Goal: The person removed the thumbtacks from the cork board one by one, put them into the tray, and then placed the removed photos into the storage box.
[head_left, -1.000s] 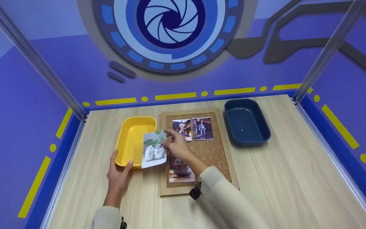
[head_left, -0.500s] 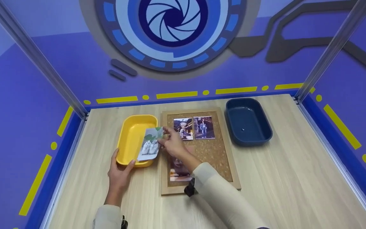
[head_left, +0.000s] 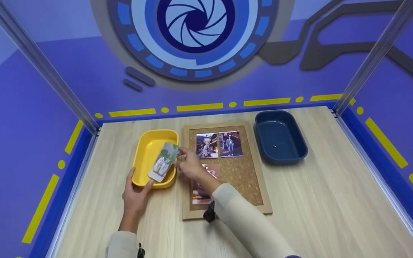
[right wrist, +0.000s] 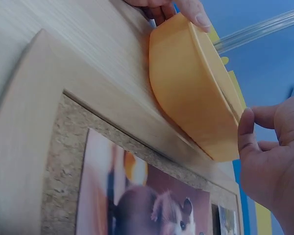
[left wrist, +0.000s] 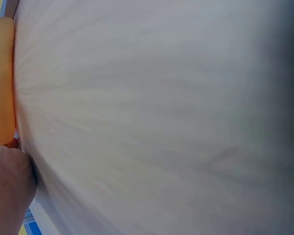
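My left hand (head_left: 134, 200) grips the near left corner of a yellow tray (head_left: 137, 157), its thumb at the front rim and fingers along the left side. Between thumb and fingertips, my right hand (head_left: 192, 168) pinches a photo (head_left: 163, 163) of two white animals under green leaves. That photo slants over the tray's inside, its lower end close to the front rim. In the right wrist view, the right hand (right wrist: 274, 152) is right at the rim of the yellow tray (right wrist: 186, 83), and the photo is mostly hidden behind the tray wall.
A wood-framed cork board (head_left: 237, 182) lies right of the yellow tray. Two photos sit side by side on its upper part, and a small-animal photo (head_left: 201, 197), partly covered by the right arm, lies lower left. A dark blue tray (head_left: 285, 159) stands further right.
My right hand has moved left with the photo, from the tray's right edge to over its inside. The photo has turned to a steeper slant. The left hand keeps its hold on the tray.
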`<act>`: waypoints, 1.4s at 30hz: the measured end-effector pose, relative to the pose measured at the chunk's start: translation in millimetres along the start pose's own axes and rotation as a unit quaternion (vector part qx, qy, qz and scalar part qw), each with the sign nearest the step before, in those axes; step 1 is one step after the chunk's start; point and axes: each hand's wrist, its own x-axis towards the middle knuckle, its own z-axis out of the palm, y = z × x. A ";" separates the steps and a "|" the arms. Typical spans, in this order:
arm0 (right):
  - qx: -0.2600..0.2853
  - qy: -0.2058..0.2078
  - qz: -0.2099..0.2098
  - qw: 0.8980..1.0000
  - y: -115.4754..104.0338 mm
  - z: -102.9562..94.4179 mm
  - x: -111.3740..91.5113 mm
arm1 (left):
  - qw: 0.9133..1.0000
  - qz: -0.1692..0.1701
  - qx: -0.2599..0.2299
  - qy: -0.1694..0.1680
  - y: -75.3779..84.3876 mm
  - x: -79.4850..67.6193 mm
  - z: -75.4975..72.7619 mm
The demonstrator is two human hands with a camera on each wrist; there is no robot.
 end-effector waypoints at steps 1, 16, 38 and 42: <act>-0.002 0.000 0.002 1.000 0.5 0.5 -0.5 | 1.000 -0.002 0.004 0.000 0.2 0.0 -0.1; -0.098 0.002 -0.035 0.995 -0.2 2.8 -5.7 | 1.000 -0.001 0.020 0.001 2.1 0.1 0.1; -0.040 -0.010 -0.001 0.999 -5.2 -3.8 -10.6 | 1.000 -0.021 0.021 0.001 5.3 -0.9 0.2; -0.052 -0.010 -0.016 0.998 -5.5 -9.5 -11.6 | 0.999 -0.027 0.021 0.004 5.2 -1.0 0.1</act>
